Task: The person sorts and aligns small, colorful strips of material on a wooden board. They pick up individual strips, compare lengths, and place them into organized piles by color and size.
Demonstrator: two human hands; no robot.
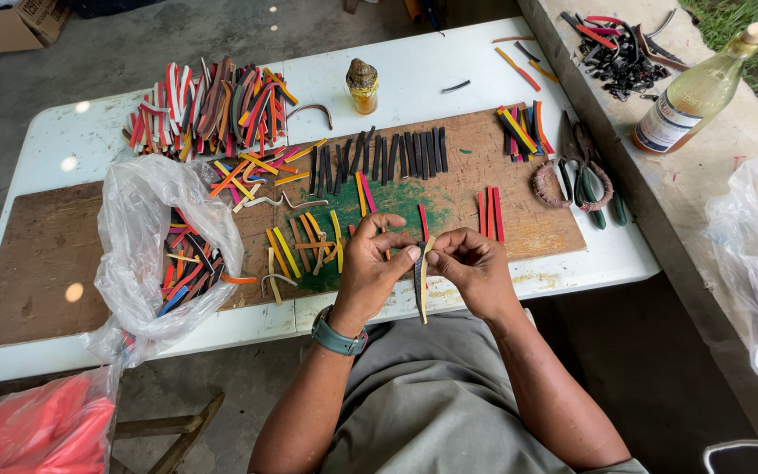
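Dark strip (418, 283) hangs roughly vertical between both hands, top end pinched, lower end free over the lap. Left hand (370, 263) fingers closed on its upper left edge; right hand (474, 263) fingers pinch the top from the right. Bench (89, 140) edge just beyond, with black strips (396, 156) in a row.

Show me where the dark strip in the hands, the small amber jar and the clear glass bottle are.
dark strip (419, 290), head view, lower hanging part.
small amber jar (362, 95), head view, glass body.
clear glass bottle (695, 95), head view, body.
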